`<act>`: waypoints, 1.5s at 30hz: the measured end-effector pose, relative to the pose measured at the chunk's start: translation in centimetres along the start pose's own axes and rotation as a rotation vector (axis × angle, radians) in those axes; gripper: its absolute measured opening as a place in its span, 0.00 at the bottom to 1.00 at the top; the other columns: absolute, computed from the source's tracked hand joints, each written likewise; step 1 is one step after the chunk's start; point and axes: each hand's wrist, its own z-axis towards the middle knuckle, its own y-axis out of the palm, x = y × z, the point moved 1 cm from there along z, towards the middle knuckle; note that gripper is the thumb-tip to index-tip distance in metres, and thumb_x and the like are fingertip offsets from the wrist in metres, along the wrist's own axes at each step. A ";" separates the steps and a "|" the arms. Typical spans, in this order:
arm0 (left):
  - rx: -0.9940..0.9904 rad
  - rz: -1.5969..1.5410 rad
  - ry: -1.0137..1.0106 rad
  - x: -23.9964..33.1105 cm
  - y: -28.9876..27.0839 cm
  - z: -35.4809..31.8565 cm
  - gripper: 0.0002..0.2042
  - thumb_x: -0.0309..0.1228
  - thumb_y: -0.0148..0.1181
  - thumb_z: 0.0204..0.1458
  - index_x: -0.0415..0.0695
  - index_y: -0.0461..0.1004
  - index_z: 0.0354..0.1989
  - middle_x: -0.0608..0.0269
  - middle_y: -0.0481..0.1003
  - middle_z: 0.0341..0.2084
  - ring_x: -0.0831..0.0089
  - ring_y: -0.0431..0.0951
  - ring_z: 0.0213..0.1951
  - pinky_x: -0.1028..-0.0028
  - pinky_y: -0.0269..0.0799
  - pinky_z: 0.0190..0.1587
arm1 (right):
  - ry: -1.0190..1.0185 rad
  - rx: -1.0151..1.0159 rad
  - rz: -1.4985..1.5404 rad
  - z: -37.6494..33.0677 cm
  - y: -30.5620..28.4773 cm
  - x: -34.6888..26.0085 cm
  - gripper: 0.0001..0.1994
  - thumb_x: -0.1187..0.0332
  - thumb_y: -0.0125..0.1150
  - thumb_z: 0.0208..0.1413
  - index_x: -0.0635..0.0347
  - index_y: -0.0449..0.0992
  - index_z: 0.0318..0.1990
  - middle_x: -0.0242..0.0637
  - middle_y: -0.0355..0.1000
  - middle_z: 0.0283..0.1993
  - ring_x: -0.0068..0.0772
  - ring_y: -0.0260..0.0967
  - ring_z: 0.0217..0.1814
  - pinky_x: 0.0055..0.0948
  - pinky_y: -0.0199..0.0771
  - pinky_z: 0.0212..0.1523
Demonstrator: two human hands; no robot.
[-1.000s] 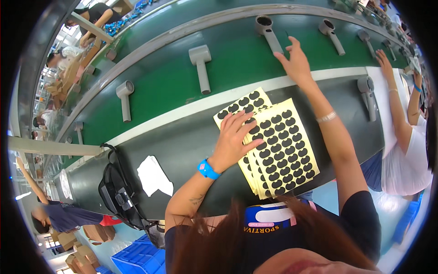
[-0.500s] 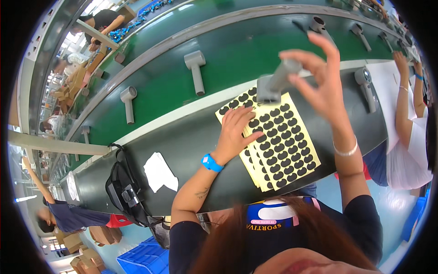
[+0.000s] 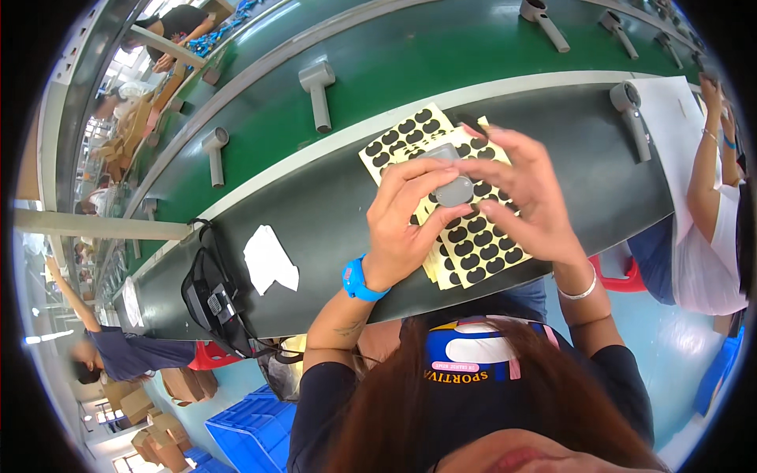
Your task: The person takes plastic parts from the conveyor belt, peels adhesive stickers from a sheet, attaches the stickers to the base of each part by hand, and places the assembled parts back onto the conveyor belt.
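Note:
In my left hand (image 3: 402, 209) is a grey handheld device (image 3: 455, 191), its round flat end turned up, fingers and thumb wrapped round it. My right hand (image 3: 527, 193) is at its right side, thumb and fingers apart, one fingertip close to or touching the device. A dark oval piece (image 3: 473, 124), blurred, shows at the raised right fingertip; it resembles a black sticker, and whether it clings there I cannot tell. Beneath both hands lie pale yellow sheets (image 3: 505, 256) of black notched-oval stickers, overlapping and partly covered by my hands.
Beyond the dark table (image 3: 323, 213) runs a green conveyor (image 3: 260, 134) with similar grey devices (image 3: 318, 94) spaced along it. Another grey device (image 3: 631, 118) lies at the right. White paper (image 3: 270, 260) and a black bag (image 3: 209, 292) are at the left. A co-worker's arm (image 3: 704, 169) is far right.
The grey device has come down from my raised right hand into my left hand. My left hand has left the sticker sheets, and my right hand has lowered beside the device.

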 end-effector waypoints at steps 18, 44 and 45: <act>-0.054 -0.617 -0.424 2.3 2.7 -2.4 0.22 0.11 0.65 0.40 0.36 0.75 0.48 0.51 0.70 0.50 0.73 0.75 0.44 0.80 0.75 0.36 | 0.218 0.232 -0.217 -3.5 0.0 -3.5 0.22 0.84 0.59 0.50 0.61 0.58 0.49 0.35 0.70 0.32 0.30 0.73 0.47 0.26 0.70 0.48; -0.111 -0.784 -0.484 2.0 2.9 -2.5 0.18 0.14 0.59 0.48 0.35 0.74 0.50 0.50 0.70 0.52 0.69 0.80 0.39 0.76 0.79 0.40 | 0.357 0.234 -0.241 -3.4 -0.2 -4.2 0.24 0.85 0.60 0.48 0.61 0.57 0.50 0.38 0.71 0.32 0.29 0.71 0.49 0.24 0.71 0.47; -0.117 -0.781 -0.488 2.0 2.9 -2.4 0.18 0.14 0.59 0.49 0.35 0.74 0.50 0.50 0.70 0.52 0.69 0.80 0.39 0.76 0.79 0.41 | 0.360 0.233 -0.245 -3.4 -0.2 -4.2 0.24 0.85 0.60 0.48 0.61 0.57 0.50 0.38 0.71 0.32 0.29 0.71 0.48 0.23 0.71 0.47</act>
